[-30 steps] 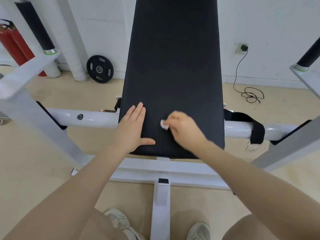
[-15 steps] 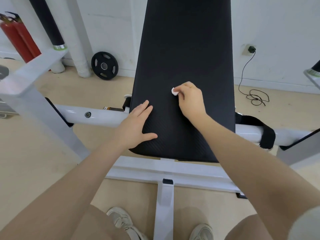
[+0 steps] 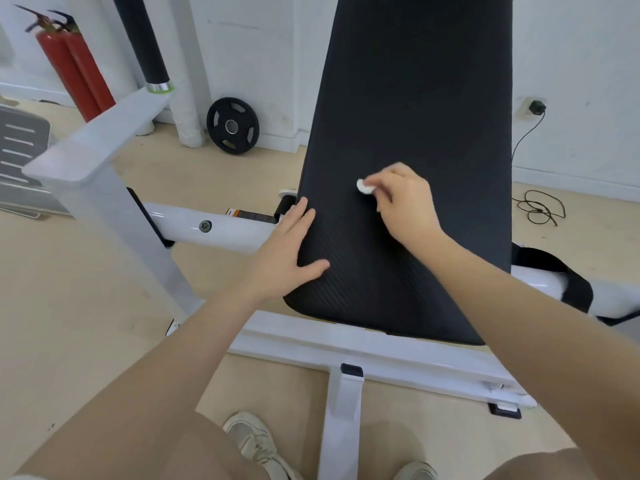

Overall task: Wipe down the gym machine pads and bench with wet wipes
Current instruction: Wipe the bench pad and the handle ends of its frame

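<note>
Here, one wipe (image 3: 364, 186) pinched in right hand (image 3: 403, 204), left hand (image 3: 284, 252) flat on one pad (image 3: 408, 133)

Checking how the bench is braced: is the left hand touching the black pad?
Touching. The head view shows the left hand lying flat on the black pad's near left edge, thumb spread across its surface.

The bench pad (image 3: 408, 140) is long, black and finely ribbed, running from 6 o'clock up toward 12 on a white frame, its near end rounded. A small bunched white wet wipe (image 3: 364, 187) sits against the pad near its middle, slightly toward 9 o'clock, mostly hidden by fingers.
</note>
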Tool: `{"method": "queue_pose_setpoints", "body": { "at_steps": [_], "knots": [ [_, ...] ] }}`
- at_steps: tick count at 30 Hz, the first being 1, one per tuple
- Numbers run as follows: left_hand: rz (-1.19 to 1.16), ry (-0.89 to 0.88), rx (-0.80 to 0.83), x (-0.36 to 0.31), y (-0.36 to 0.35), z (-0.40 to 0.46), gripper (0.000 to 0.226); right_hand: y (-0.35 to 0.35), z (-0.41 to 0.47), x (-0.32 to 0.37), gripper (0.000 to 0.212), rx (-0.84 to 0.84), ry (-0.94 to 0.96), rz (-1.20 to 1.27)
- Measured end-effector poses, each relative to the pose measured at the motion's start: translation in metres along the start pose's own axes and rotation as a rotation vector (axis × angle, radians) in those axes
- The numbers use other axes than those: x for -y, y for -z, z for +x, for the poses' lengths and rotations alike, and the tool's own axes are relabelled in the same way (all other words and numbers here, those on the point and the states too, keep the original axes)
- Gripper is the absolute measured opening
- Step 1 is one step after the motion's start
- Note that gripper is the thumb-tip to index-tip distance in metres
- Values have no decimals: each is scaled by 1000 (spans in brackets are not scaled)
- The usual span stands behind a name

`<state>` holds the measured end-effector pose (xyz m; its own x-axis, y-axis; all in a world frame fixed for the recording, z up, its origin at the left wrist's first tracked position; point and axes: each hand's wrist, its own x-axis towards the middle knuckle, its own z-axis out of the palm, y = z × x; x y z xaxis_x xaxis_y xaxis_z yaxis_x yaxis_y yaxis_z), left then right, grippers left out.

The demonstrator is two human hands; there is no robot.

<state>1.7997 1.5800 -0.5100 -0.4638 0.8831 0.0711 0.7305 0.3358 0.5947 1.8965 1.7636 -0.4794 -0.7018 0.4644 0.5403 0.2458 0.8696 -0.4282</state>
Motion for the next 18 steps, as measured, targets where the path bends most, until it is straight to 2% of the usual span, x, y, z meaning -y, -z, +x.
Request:
{"method": "queue_pose_setpoints", "body": {
  "at_steps": [2, 5, 7, 9, 12, 14, 16, 18],
  "knots": [
    [-179, 18, -61, 5, 0, 0, 69, -12, 7, -1, 23, 15, -22, -38],
    [-553, 85, -85, 8, -4, 1, 66, -26, -17, 6, 20, 36, 155, -61],
    [-794, 113, -98, 8, -5, 1, 68, -30, -44, 16, 17, 118, 246, -60],
    [-897, 112, -112, 9, -4, 2, 69, -32, -75, 29, 17, 228, 316, -51],
    [-969, 87, -89, 13, 0, 2, 66, -32, -95, 37, 30, 369, 405, -51],
    [-1014, 88, -82, 15, 4, 4, 67, -26, -71, 37, 26, 247, 312, 12],
    [-1074, 120, -101, 16, 8, 8, 67, -20, -25, 32, 22, -7, 104, 70],
    [-1159, 155, -103, 19, 11, 10, 64, -22, 17, 25, 20, -85, -54, 62]
  ]
}}
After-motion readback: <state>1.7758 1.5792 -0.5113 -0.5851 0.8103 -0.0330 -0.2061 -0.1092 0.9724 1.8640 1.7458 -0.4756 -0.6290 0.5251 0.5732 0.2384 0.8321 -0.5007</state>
